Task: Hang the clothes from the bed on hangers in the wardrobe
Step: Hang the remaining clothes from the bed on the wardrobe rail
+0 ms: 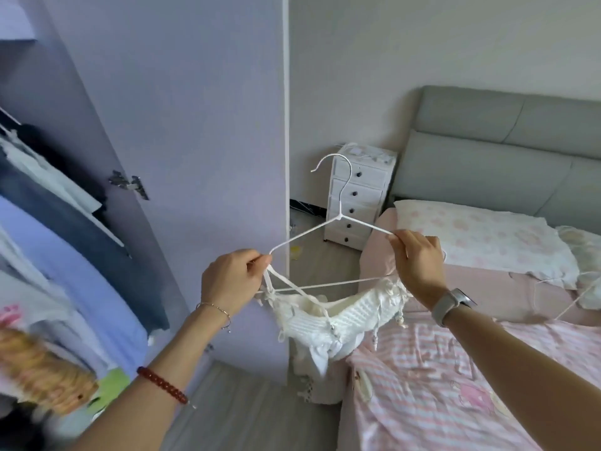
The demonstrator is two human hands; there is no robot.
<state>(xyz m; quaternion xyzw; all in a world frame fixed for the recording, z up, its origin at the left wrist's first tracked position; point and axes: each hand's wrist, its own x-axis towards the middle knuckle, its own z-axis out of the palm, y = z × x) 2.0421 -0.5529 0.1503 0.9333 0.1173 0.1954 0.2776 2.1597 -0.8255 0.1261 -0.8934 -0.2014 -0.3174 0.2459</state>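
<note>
A white wire hanger (338, 219) is held up in front of me, hook pointing up. A white knitted strappy top (328, 323) hangs from it, sagging below the bottom bar. My left hand (231, 281) pinches the hanger's left corner together with the top's thin straps. My right hand (419, 262) pinches the hanger's right arm and the top's right edge. The wardrobe (48, 255) stands open at the left with several clothes hanging inside. The bed (471, 369) with pink striped bedding lies at the right.
The lilac wardrobe door (182, 125) stands open right behind the hanger. A small white drawer unit (357, 200) sits between the wall and the grey headboard (507, 151). A floral pillow (481, 239) lies at the bed's head. Another white hanger (579, 288) rests on the bed.
</note>
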